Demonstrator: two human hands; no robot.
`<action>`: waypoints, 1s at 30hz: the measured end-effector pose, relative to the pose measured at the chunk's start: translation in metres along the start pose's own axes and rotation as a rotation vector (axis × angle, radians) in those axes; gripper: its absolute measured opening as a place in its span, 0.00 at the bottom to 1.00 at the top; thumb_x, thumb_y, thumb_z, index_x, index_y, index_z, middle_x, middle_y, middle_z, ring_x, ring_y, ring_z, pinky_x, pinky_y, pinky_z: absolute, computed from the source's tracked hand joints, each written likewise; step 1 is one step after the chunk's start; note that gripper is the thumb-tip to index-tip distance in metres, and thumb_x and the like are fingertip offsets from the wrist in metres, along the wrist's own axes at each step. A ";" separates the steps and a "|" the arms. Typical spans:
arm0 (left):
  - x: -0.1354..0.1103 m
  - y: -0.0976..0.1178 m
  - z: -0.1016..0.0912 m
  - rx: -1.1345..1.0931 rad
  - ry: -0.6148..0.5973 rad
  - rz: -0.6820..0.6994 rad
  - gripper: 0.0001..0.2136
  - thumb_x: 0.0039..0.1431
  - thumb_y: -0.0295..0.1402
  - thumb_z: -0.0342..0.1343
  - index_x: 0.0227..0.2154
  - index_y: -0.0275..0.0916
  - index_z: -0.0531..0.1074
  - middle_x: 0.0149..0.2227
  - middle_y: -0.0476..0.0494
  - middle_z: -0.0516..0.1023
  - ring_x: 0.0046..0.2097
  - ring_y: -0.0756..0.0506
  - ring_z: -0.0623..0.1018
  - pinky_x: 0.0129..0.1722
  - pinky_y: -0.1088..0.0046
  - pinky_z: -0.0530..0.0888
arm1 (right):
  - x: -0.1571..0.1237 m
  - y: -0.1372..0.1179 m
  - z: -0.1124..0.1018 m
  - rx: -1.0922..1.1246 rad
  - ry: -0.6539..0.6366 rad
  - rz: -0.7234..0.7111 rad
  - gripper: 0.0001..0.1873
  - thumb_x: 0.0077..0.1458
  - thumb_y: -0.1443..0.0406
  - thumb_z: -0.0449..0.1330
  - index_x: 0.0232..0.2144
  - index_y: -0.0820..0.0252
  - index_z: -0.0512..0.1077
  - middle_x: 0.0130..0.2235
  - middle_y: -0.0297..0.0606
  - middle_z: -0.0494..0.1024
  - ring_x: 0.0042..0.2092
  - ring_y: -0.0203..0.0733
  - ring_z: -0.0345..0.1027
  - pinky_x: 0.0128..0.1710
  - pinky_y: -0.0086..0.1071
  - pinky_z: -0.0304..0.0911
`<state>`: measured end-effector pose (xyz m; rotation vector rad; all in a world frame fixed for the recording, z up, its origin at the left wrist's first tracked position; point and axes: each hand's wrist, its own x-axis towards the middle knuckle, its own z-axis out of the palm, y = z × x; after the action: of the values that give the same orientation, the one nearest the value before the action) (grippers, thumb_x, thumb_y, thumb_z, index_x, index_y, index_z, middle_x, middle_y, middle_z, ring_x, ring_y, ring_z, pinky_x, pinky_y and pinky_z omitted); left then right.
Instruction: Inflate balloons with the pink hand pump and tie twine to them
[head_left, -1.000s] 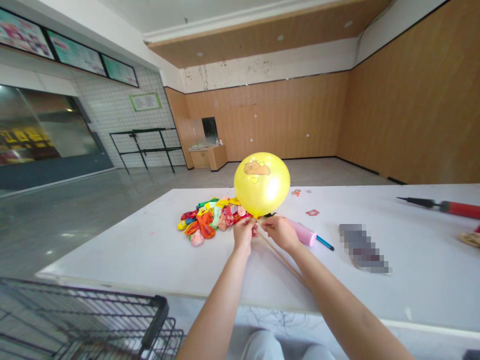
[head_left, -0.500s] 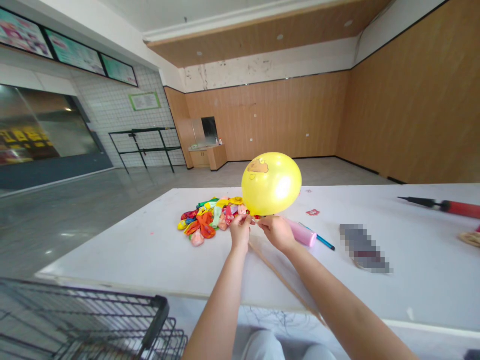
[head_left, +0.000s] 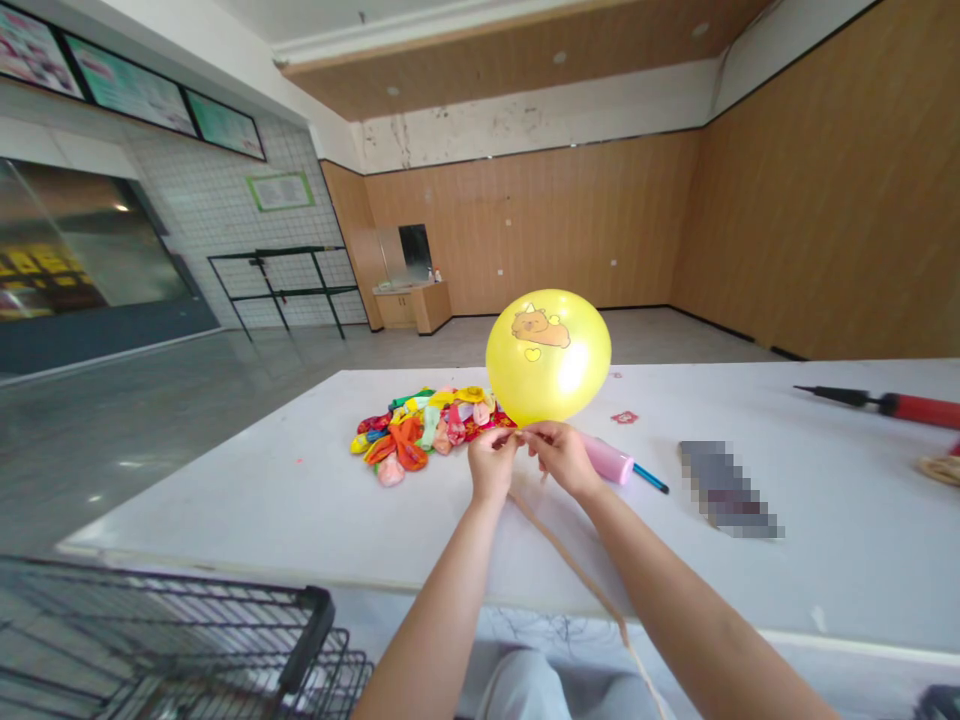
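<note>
An inflated yellow balloon (head_left: 548,355) with a bear print floats just above my two hands over the white table (head_left: 300,500). My left hand (head_left: 492,463) is closed in a pinch at the balloon's neck. My right hand (head_left: 559,455) is closed too, pinching the neck from the right side. A thin tan stick (head_left: 581,575) runs from under my hands down towards my lap. Behind my left hand lies a heap of several flat coloured balloons (head_left: 420,432).
A pink hand pump with a blue tip (head_left: 615,464) lies right of my hands. A blurred dark object (head_left: 726,488) sits further right, a red and black pump (head_left: 892,404) at the far right. A black wire cart (head_left: 187,640) stands at the lower left.
The balloon has turned so the bear print faces me and has shifted slightly right. Both hands stay pinched at its neck. The stick's lower end has swung down over the table edge.
</note>
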<state>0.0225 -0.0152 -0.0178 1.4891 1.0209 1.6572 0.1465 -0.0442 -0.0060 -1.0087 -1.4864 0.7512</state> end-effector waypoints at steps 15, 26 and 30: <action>-0.013 0.015 -0.004 0.139 -0.080 0.071 0.05 0.49 0.32 0.61 0.23 0.37 0.78 0.25 0.42 0.79 0.27 0.46 0.75 0.29 0.72 0.70 | 0.001 -0.012 -0.009 0.315 -0.111 0.229 0.18 0.42 0.52 0.63 0.22 0.62 0.72 0.13 0.22 0.53 0.17 0.26 0.40 0.17 0.25 0.37; -0.011 -0.001 -0.003 0.160 0.090 0.039 0.06 0.47 0.33 0.61 0.19 0.38 0.77 0.22 0.43 0.77 0.25 0.47 0.73 0.28 0.74 0.68 | 0.014 -0.016 -0.010 0.045 -0.076 0.035 0.23 0.52 0.48 0.56 0.20 0.61 0.66 0.19 0.30 0.65 0.21 0.30 0.55 0.21 0.26 0.52; -0.010 -0.006 -0.001 0.172 0.151 0.086 0.04 0.48 0.31 0.60 0.23 0.38 0.78 0.24 0.43 0.78 0.26 0.47 0.73 0.30 0.73 0.69 | 0.027 -0.051 -0.009 -0.263 -0.082 -0.105 0.18 0.56 0.56 0.55 0.20 0.62 0.68 0.21 0.33 0.70 0.24 0.33 0.61 0.24 0.26 0.54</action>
<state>0.0223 -0.0211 -0.0276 1.5558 1.2233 1.8025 0.1461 -0.0426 0.0520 -1.0957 -1.7274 0.5358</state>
